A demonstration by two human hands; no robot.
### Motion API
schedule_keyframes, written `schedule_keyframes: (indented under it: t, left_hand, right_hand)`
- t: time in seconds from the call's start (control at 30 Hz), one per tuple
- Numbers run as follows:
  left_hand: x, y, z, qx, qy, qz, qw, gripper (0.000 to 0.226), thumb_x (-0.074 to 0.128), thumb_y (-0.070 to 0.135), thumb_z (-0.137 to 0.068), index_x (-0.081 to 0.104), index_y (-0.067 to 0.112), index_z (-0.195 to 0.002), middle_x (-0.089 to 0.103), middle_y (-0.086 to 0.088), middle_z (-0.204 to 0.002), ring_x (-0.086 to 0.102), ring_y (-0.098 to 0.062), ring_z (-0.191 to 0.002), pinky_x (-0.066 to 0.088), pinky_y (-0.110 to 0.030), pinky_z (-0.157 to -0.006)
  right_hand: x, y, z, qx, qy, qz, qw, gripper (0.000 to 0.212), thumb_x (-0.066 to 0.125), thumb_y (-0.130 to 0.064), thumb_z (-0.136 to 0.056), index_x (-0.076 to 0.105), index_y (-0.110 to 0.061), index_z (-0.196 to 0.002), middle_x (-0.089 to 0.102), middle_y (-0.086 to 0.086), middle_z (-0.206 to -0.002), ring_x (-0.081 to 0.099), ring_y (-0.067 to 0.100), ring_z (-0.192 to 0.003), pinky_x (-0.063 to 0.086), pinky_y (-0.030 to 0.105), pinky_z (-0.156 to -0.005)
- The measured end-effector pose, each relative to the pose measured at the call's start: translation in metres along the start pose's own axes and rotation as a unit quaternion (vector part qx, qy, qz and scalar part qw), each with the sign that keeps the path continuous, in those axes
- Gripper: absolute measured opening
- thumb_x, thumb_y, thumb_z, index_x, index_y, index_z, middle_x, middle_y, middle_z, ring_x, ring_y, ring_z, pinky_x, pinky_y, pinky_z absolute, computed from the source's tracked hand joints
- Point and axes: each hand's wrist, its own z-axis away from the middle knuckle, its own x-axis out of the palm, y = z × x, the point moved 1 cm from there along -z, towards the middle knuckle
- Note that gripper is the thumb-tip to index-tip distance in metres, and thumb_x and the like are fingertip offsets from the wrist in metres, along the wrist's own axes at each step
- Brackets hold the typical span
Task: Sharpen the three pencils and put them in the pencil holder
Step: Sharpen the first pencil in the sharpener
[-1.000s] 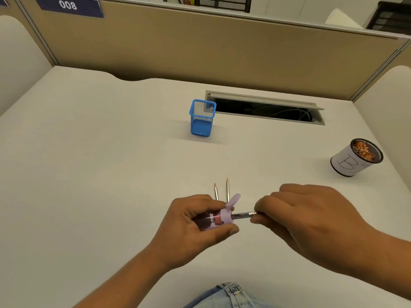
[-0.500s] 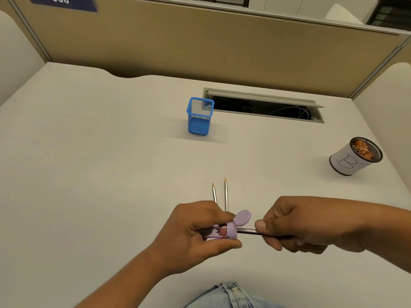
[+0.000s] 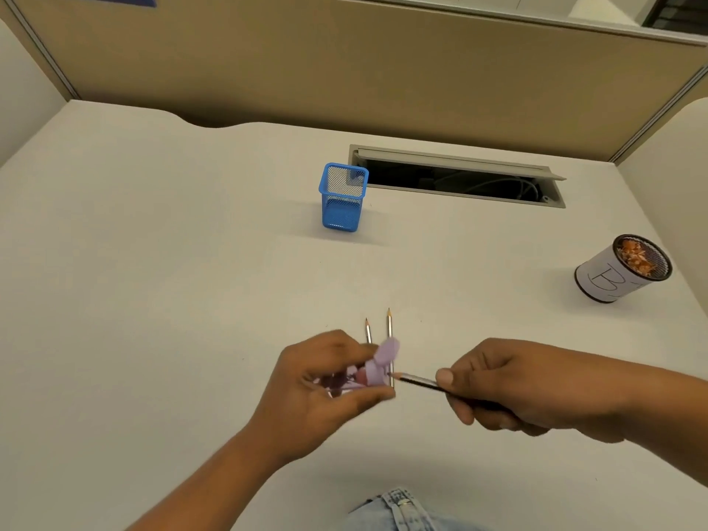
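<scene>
Head view shows the pencil [image 3: 415, 380] now drawn out of the sharpener [image 3: 377, 367]; half a second ago its end was buried in the mouth, and now its tip sits just at the opening, seemingly clear of it, though the blur there makes contact hard to rule out; the right hand [image 3: 509, 389] is closed on the pencil's shaft, thumb on top; the left hand [image 3: 325, 385] is wrapped round the sharpener, its lilac lid flipped up. Two other pencils [image 3: 389, 327] lie side by side on the desk [image 3: 153, 300] just beyond the left hand, points away from the person and both looking sharp; so this withdrawal likely ends the third sharpening. The holder [image 3: 343, 197] stands upright farther back, well apart from the hands, with no pencil visible in it; none has been put away yet. A cup [image 3: 613, 277] of shavings sits far right.
</scene>
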Motion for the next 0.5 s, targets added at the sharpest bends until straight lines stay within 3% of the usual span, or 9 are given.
schedule_keyframes:
  t: [0.07, 0.13, 0.2, 0.37, 0.5]
  left_hand:
    - [-0.002, -0.005, -0.001, -0.05, 0.047, 0.039, 0.997, 0.022, 0.08, 0.031, -0.074, 0.076, 0.031, -0.096, 0.071, -0.001, -0.081, 0.062, -0.027, -0.07, 0.051, -0.032, -0.057]
    - [0.0, -0.009, -0.001, -0.085, 0.072, 0.071, 0.991, 0.023, 0.079, 0.034, -0.072, 0.075, 0.04, -0.094, 0.072, -0.004, -0.084, 0.063, -0.036, -0.076, 0.054, -0.04, -0.065]
    - [0.004, -0.012, 0.0, -0.112, 0.085, 0.109, 0.984, 0.023, 0.079, 0.035, -0.07, 0.076, 0.041, -0.092, 0.073, -0.001, -0.084, 0.066, -0.035, -0.083, 0.058, -0.034, -0.07]
    - [0.015, -0.02, 0.001, -0.166, 0.104, 0.173, 0.965, 0.027, 0.081, 0.04, -0.067, 0.077, 0.037, -0.093, 0.076, 0.003, -0.092, 0.07, -0.012, -0.09, 0.055, -0.02, -0.076]
    - [0.02, -0.023, 0.0, -0.187, 0.107, 0.192, 0.958, 0.028, 0.082, 0.039, -0.066, 0.078, 0.035, -0.094, 0.077, 0.003, -0.091, 0.071, -0.013, -0.092, 0.054, -0.018, -0.076]
  right_hand:
    - [-0.002, 0.004, -0.005, -0.024, 0.058, -0.018, 0.998, 0.043, 0.05, -0.048, -0.097, 0.066, -0.021, -0.067, 0.048, -0.005, -0.052, 0.031, 0.008, -0.044, 0.026, 0.018, -0.043]
    - [-0.004, 0.012, -0.015, -0.054, 0.146, -0.082, 0.984, 0.041, 0.052, -0.043, -0.097, 0.069, -0.02, -0.068, 0.054, -0.003, -0.054, 0.034, 0.008, -0.043, 0.028, 0.019, -0.043]
    - [-0.006, 0.023, -0.028, -0.082, 0.238, -0.116, 0.961, 0.037, 0.052, -0.039, -0.098, 0.072, -0.02, -0.072, 0.061, -0.004, -0.059, 0.038, 0.009, -0.044, 0.032, 0.017, -0.044]
    - [-0.008, 0.055, -0.079, -0.08, 0.382, -0.119, 0.913, 0.02, 0.063, -0.031, -0.093, 0.076, -0.025, -0.079, 0.07, -0.012, -0.071, 0.057, 0.005, -0.054, 0.044, 0.023, -0.056]
    - [-0.007, 0.077, -0.122, -0.077, 0.451, -0.083, 0.885, 0.01, 0.071, -0.03, -0.088, 0.074, -0.029, -0.079, 0.071, -0.017, -0.073, 0.061, -0.001, -0.061, 0.042, 0.011, -0.055]
